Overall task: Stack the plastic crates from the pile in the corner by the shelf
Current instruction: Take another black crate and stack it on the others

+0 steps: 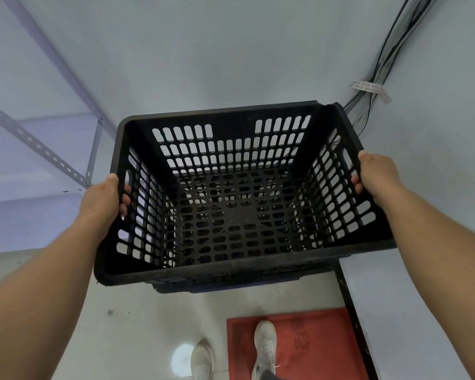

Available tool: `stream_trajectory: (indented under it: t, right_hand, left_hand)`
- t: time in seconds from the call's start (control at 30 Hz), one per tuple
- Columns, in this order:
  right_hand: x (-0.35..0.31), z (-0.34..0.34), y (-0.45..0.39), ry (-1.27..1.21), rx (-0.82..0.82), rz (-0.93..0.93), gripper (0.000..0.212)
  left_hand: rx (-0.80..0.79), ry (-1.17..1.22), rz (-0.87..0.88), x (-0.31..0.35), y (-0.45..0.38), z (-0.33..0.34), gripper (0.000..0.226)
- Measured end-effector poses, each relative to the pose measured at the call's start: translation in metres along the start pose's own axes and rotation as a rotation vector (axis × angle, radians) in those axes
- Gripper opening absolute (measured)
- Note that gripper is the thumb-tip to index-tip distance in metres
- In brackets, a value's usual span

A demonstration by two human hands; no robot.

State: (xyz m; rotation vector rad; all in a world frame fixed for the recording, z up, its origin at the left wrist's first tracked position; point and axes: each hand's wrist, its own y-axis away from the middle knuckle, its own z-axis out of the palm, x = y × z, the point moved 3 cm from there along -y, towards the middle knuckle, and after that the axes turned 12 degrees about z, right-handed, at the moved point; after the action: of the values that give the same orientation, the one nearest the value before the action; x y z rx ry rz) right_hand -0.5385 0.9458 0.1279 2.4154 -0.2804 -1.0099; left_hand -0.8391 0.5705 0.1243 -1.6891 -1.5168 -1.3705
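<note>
Gripping black crate [231, 204] — mouth up, long axis left-right — left hand [104, 198], right hand [376, 174] clamped on end rims.

- Looks like a storeroom or back-of-shop stock area, not a home
- slotted-angle metal shelving [39, 145] on the left
- bundle of loose cables [390, 48] running down the bare wall
- black ventilated plastic crate [231, 204], red floor mat [307, 344]

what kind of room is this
Probably a storeroom or utility corner: slotted-angle metal shelving on the left, a bundle of tagged cables running down the bare wall, and a black perforated plastic crate being handled.
</note>
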Motion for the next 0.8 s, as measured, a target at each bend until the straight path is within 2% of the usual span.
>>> stream_trajectory:
  t: [0.13,0.23,0.3,0.47,0.57,0.67,0.8]
  right_hand:
    - [0.001,0.0,0.001,0.048,0.003,0.015,0.044]
    - [-0.004,0.0,0.005,0.145,0.023,-0.02,0.047]
    - [-0.007,-0.003,0.009,0.275,0.025,-0.095,0.048]
    - [0.026,-0.034,0.044,0.551,0.134,-0.204,0.058]
    - [0.064,-0.032,0.054,0.537,0.126,-0.236,0.047]
    - [0.073,-0.023,0.048,0.451,0.12,-0.231,0.048]
    - [0.073,-0.023,0.046,0.444,0.143,-0.227,0.048]
  left_hand:
    - [-0.008,-0.061,-0.02,0.002,0.002,0.001,0.041]
    - [-0.019,-0.405,0.125,0.015,0.004,0.001,0.039]
    - [-0.01,-0.545,0.18,0.018,0.009,-0.001,0.039]
    - [-0.008,-0.697,0.217,0.001,0.064,-0.008,0.065]
    - [0.006,-0.817,0.236,-0.01,0.094,-0.006,0.056]
    - [0.055,-0.867,0.252,-0.009,0.092,-0.003,0.051]
    - [0.068,-0.921,0.247,-0.01,0.09,-0.003,0.055]
